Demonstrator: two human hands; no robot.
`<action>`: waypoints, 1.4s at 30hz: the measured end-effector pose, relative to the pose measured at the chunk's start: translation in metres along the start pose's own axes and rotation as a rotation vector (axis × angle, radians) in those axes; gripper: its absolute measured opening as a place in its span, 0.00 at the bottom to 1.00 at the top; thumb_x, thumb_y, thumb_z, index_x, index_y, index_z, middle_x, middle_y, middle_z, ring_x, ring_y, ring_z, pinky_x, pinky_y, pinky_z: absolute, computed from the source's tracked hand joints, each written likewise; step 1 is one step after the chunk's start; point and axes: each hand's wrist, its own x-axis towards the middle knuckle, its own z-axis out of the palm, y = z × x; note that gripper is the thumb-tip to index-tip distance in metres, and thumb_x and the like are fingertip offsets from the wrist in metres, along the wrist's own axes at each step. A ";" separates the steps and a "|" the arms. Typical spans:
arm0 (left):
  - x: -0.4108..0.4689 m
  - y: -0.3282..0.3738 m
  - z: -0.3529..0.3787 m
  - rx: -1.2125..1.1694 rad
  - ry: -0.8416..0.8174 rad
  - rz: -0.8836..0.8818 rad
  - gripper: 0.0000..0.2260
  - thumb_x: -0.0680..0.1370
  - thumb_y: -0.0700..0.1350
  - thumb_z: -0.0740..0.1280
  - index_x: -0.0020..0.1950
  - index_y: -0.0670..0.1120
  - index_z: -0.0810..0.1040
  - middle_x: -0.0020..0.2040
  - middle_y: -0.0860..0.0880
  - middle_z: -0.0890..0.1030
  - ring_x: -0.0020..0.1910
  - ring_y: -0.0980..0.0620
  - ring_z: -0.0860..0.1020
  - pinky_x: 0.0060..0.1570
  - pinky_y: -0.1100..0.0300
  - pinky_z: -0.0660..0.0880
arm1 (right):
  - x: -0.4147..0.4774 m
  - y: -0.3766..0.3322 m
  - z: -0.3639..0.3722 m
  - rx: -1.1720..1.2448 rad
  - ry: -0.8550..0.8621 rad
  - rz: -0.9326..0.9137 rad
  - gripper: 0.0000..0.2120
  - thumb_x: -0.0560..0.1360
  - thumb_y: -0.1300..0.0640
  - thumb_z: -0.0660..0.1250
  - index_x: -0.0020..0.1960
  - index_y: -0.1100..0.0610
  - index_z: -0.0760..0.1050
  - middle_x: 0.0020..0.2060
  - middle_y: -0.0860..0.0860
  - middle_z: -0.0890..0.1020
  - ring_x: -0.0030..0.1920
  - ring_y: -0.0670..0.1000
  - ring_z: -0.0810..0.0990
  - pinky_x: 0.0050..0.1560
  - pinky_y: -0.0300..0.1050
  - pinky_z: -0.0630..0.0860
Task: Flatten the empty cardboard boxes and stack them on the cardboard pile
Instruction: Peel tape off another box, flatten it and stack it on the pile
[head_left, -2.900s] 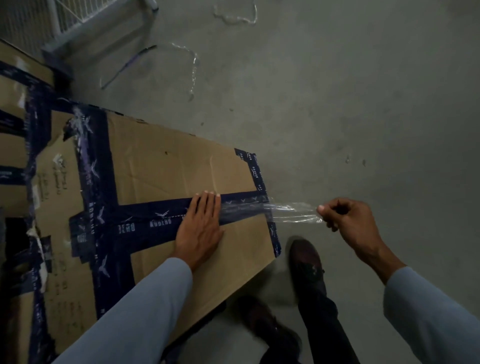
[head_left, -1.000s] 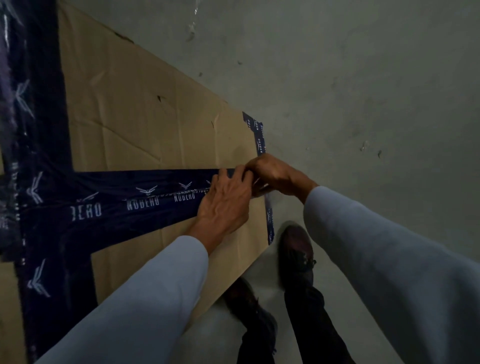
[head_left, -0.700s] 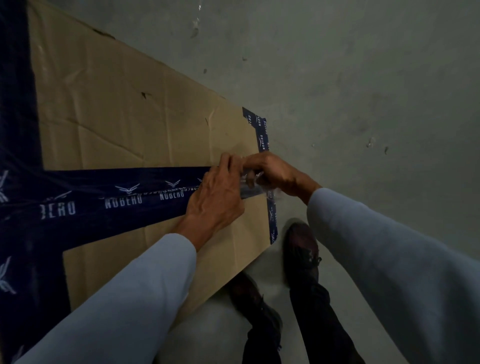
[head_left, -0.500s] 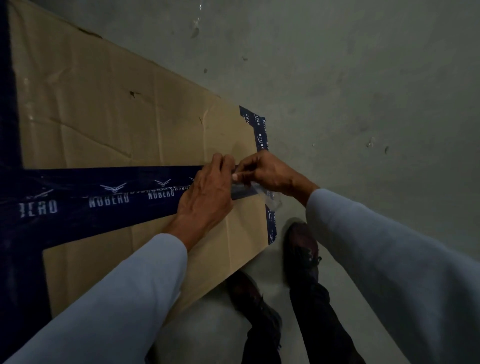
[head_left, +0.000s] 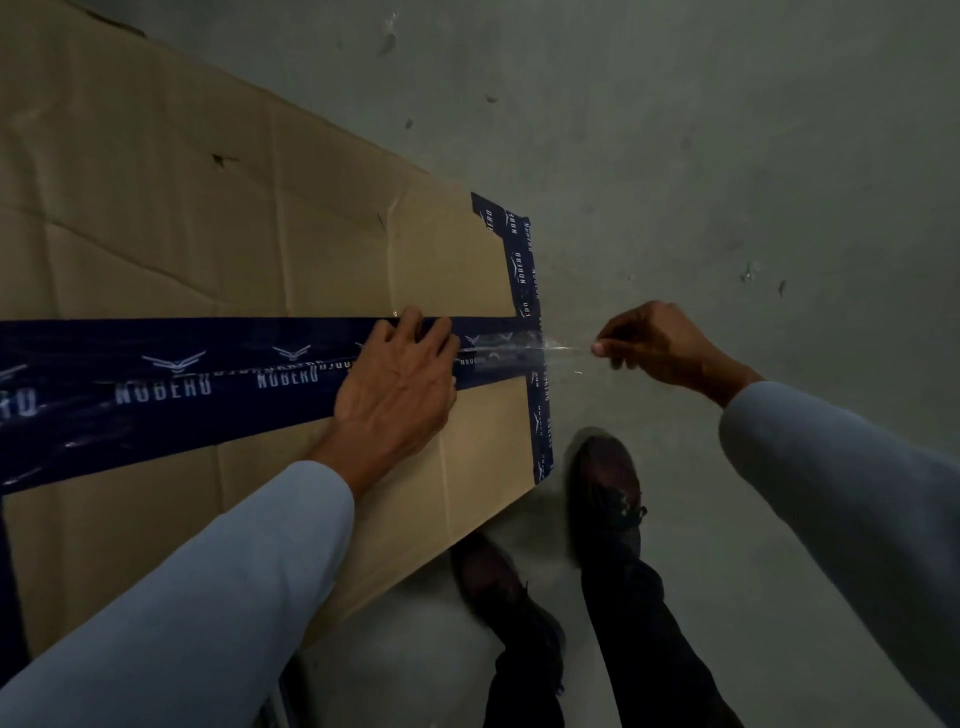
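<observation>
A person peels clear tape off a taped cardboard box on a concrete floor.

The cardboard box (head_left: 249, 244) fills the left of the view, crossed by a wide dark blue tape band (head_left: 156, 384) printed with a white logo. The left hand (head_left: 395, 384) lies flat, palm down and fingers spread on that band near the box's right edge, probably bracing the panel against the pull. The right hand (head_left: 660, 343), just off the edge, pinches a thin strip of clear tape (head_left: 566, 347) stretched taut from the seam. The seam seems not yet freed, so flattening has yet to begin. Two dark shoes (head_left: 608, 493) stand on the floor (head_left: 727, 156) beside the box.
</observation>
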 end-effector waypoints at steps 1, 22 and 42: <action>-0.001 0.001 0.003 0.019 -0.002 0.014 0.20 0.82 0.51 0.55 0.69 0.43 0.71 0.70 0.43 0.70 0.64 0.42 0.68 0.56 0.47 0.66 | -0.001 0.008 -0.003 -0.007 0.013 0.009 0.08 0.76 0.52 0.70 0.48 0.56 0.83 0.34 0.47 0.83 0.31 0.41 0.80 0.35 0.33 0.74; 0.000 0.008 0.010 0.186 -0.172 0.035 0.30 0.83 0.60 0.38 0.81 0.47 0.40 0.81 0.45 0.41 0.80 0.42 0.40 0.75 0.38 0.41 | -0.079 0.125 -0.061 -0.248 0.232 0.487 0.03 0.75 0.55 0.72 0.45 0.49 0.84 0.36 0.50 0.84 0.43 0.55 0.82 0.43 0.47 0.76; 0.003 0.004 0.012 0.248 -0.158 0.005 0.30 0.82 0.60 0.40 0.81 0.46 0.43 0.82 0.44 0.43 0.80 0.41 0.41 0.75 0.37 0.40 | -0.141 0.128 -0.025 -0.581 0.106 0.359 0.08 0.78 0.50 0.65 0.52 0.53 0.79 0.50 0.56 0.82 0.47 0.61 0.82 0.44 0.52 0.78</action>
